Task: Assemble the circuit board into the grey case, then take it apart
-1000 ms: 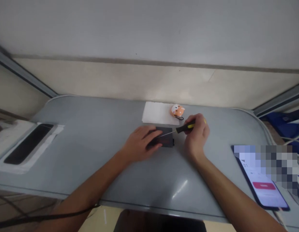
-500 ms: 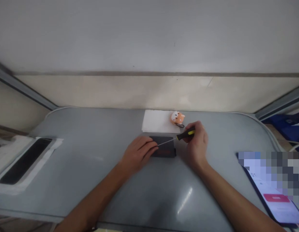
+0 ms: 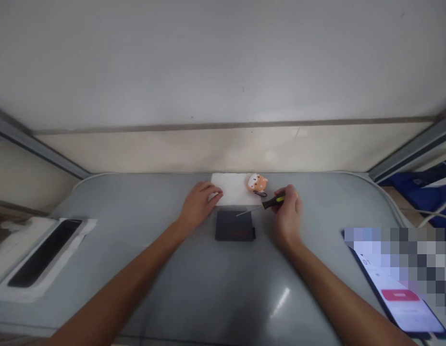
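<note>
My right hand (image 3: 290,218) is closed round the handle of a screwdriver (image 3: 269,203) with a black and yellow grip. Its thin shaft points left, the tip over the upper part of a flat dark rectangular case (image 3: 233,228), though whether it touches I cannot tell. My left hand (image 3: 198,204) is at the left edge of a white sheet of paper (image 3: 233,190), its fingertips drawn together in a pinch. Whatever is between them, if anything, does not show. On the paper's right end sits an orange and white animal-shaped pouch (image 3: 258,183) with a dark loop.
A phone or tablet (image 3: 412,317) with a lit screen lies at the right, partly pixelated. At the left, a long black panel (image 3: 44,252) rests in a whitish surround. The grey table (image 3: 154,298) meets a pale wall at the back, with metal posts at both sides.
My left hand has left the dark case and moved up and left to the paper, uncovering the case. My right hand still holds the screwdriver over it. The camera view has shifted slightly.
</note>
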